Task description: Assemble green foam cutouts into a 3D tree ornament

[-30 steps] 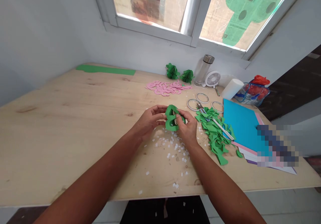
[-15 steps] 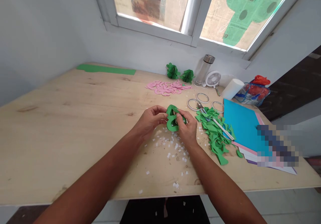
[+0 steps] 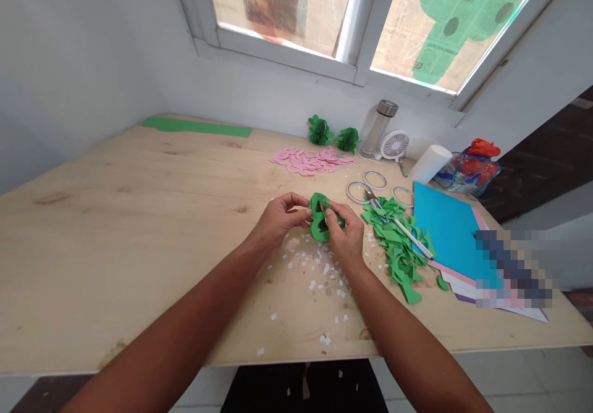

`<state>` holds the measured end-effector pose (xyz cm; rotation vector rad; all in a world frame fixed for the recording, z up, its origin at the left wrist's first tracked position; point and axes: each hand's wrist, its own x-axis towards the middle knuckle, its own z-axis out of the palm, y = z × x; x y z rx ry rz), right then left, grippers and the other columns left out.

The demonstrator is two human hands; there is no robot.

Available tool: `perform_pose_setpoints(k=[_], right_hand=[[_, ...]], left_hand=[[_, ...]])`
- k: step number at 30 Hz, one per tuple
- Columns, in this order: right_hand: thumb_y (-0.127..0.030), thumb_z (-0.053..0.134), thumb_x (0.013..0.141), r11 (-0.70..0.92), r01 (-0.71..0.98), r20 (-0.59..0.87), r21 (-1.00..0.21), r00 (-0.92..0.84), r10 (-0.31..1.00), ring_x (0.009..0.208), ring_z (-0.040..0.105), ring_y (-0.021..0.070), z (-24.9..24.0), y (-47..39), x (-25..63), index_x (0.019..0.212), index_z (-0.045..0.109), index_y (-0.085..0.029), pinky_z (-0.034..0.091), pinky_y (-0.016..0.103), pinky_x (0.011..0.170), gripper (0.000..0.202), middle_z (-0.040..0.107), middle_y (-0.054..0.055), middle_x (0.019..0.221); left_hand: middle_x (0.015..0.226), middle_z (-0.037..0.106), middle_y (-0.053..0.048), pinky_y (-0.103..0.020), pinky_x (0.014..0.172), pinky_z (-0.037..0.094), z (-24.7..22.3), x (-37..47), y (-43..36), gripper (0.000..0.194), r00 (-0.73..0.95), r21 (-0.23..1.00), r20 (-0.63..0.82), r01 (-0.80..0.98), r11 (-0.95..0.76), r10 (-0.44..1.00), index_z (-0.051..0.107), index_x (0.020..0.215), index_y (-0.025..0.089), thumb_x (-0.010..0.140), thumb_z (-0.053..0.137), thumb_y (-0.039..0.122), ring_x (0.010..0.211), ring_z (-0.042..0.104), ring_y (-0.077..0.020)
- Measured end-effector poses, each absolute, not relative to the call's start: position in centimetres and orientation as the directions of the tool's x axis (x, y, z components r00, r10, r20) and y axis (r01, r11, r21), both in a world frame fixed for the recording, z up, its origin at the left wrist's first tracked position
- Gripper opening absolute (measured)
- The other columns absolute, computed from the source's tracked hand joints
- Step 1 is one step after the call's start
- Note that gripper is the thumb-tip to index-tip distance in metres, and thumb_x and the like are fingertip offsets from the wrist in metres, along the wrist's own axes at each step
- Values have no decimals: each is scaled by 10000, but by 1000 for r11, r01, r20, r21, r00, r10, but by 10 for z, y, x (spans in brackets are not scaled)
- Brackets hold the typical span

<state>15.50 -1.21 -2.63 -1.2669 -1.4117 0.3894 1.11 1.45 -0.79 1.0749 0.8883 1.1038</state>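
Between my two hands, just above the table, is a green paper cut-out [image 3: 319,230] with rounded lobes and openings cut in it. My left hand [image 3: 286,215] pinches its left edge between thumb and fingers. On the other side, my right hand [image 3: 346,231] grips it with the thumb pressed on top. Part of the paper is hidden behind the right fingers. Small white paper bits [image 3: 327,269] lie scattered on the wood below. Right of my hands is a heap of green paper scraps [image 3: 401,258], with a white-handled craft knife or pen-like tool [image 3: 412,238] on it.
Tape rolls [image 3: 357,192] lie behind the scraps. Pink paper cut-outs [image 3: 308,161], two green paper balls [image 3: 319,130], a bottle [image 3: 377,130] and a small fan [image 3: 394,146] stand toward the wall. Blue paper sheets [image 3: 447,231] lie right; a green strip [image 3: 199,127] lies back left.
Both hands keep their hold on the green paper cut-out. Its lower lobe is tilted slightly differently; otherwise the scene looks the same.
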Motion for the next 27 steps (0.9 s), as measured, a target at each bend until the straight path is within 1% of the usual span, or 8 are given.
perform_pose_setpoints(k=[4,8,11,13,16,21,27], right_hand=[[-199,522,820,372,471,511,-800,210,833,869,629,180,-26,-12,154,949,715,-208,489,319,814,233,708,59,926],[-201,519,825,379,477,516,-793,197,834,877,622,184,-28,-12,153,953,710,-192,485,321,812,230,700,68,924],[-206,518,832,390,500,533,-773,179,827,883,617,191,-28,-13,153,957,707,-182,476,328,817,228,697,76,917],[-208,511,840,399,527,548,-750,157,822,881,615,191,-27,-14,152,964,705,-196,471,331,818,231,696,69,913],[-209,498,854,411,594,580,-691,118,806,877,608,193,-25,-16,151,980,701,-220,461,337,814,239,694,60,906],[-212,503,863,412,733,642,-541,43,765,893,589,209,-24,-18,149,996,699,-217,433,361,816,237,686,72,923],[-201,504,865,408,801,669,-438,-12,743,902,569,210,-27,-18,149,1017,694,-229,404,357,807,245,671,71,948]], left_hand=[[741,653,-11,-278,610,485,-8,14,13,252,185,963,-39,-257,87,982,608,695,156,566,782,285,602,590,-125],[679,631,3,-276,591,474,-9,16,12,262,175,949,-51,-297,102,983,590,679,155,550,784,274,570,571,-119],[648,613,15,-275,582,472,-9,17,12,264,163,941,-60,-319,111,985,573,678,156,542,777,253,553,566,-117],[643,606,19,-273,579,473,-9,17,12,264,158,939,-64,-326,113,985,562,678,157,539,770,241,552,567,-117],[624,591,26,-260,553,467,-7,17,11,269,147,936,-71,-332,117,987,549,674,160,531,765,236,534,556,-110],[625,582,29,-252,546,471,-5,17,11,275,131,929,-83,-348,124,988,535,666,163,526,760,236,526,552,-103],[610,576,31,-247,538,462,-4,16,11,265,125,931,-83,-345,121,989,538,654,164,520,757,231,516,546,-100]])
